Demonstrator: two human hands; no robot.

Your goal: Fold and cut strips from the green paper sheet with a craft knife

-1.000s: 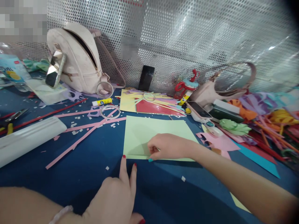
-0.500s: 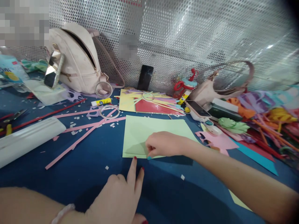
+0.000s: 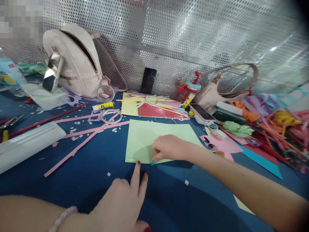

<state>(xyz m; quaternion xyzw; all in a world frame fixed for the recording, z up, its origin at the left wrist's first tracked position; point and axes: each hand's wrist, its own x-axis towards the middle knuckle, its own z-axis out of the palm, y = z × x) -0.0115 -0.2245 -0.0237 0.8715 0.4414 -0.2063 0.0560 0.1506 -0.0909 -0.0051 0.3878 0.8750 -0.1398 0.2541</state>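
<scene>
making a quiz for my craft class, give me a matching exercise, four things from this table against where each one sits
Things:
1. pale green paper sheet
2. black phone
3. yellow-and-white glue stick
4. pink backpack

Places:
A. leaning upright against the perforated metal wall
B. under the right hand
C. far left, against the wall
D. lying flat just in front of the backpack

Pairs: 1-B, 2-A, 3-D, 4-C

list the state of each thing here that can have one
green paper: flat on the table, near edge under both hands
left hand: two fingers out, tips at the paper's edge
right hand: fingers curled, pressing the paper
backpack: upright, zip open
black phone: leaning on the mesh wall, screen dark
glue stick: lying down, capped
</scene>
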